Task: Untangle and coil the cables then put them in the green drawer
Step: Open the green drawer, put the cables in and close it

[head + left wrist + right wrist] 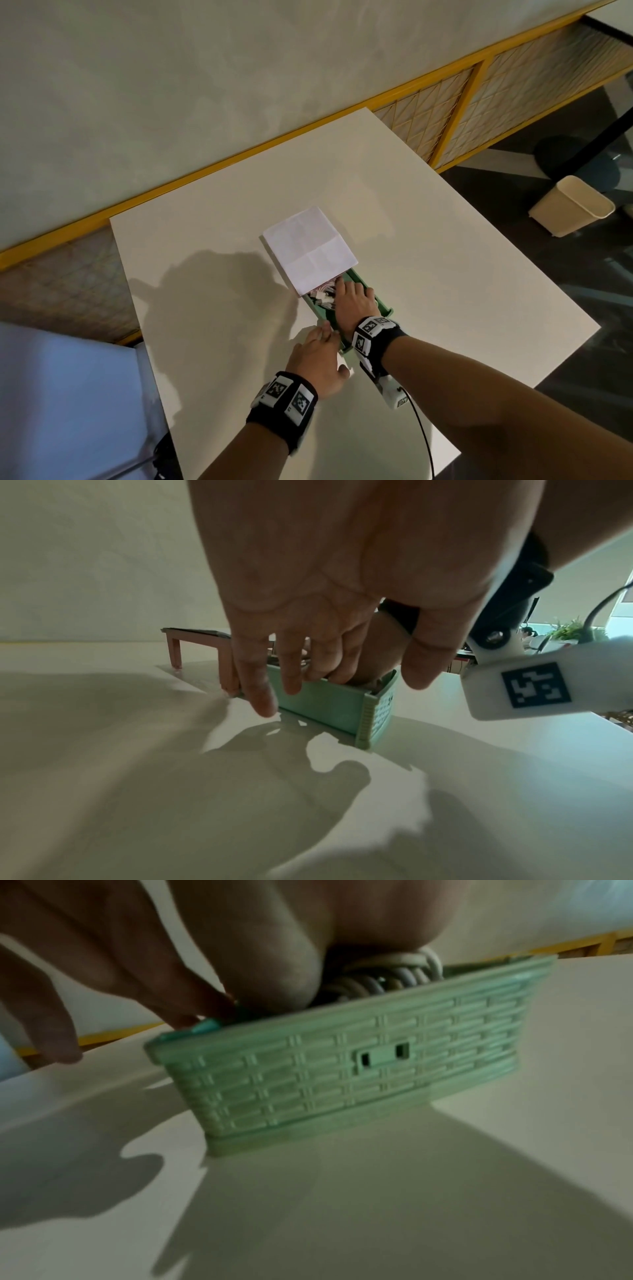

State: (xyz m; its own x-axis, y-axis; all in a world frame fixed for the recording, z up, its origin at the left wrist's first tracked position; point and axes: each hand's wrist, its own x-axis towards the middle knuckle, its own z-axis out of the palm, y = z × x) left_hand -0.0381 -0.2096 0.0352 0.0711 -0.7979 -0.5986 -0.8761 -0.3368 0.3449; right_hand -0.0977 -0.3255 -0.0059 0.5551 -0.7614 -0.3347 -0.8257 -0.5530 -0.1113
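The green drawer (383, 305) stands pulled out of a small drawer unit topped with white paper (310, 250). Coiled white cables (322, 294) lie inside it; in the right wrist view the cables (387, 980) rise just above the woven front of the drawer (342, 1074). My right hand (352, 298) lies flat in the drawer and presses on the cables, its fingertips hidden under the paper. My left hand (317, 353) rests against the drawer's left wall near the front corner, with straight fingers (263, 696) on the rim of the drawer (329, 704).
The drawer unit's brown frame (205, 642) stands on a white table (445, 274). A beige waste bin (570, 205) sits on the dark floor to the right. A yellow-framed mesh partition (479, 85) runs behind the table, and a pale board (68, 394) lies at lower left.
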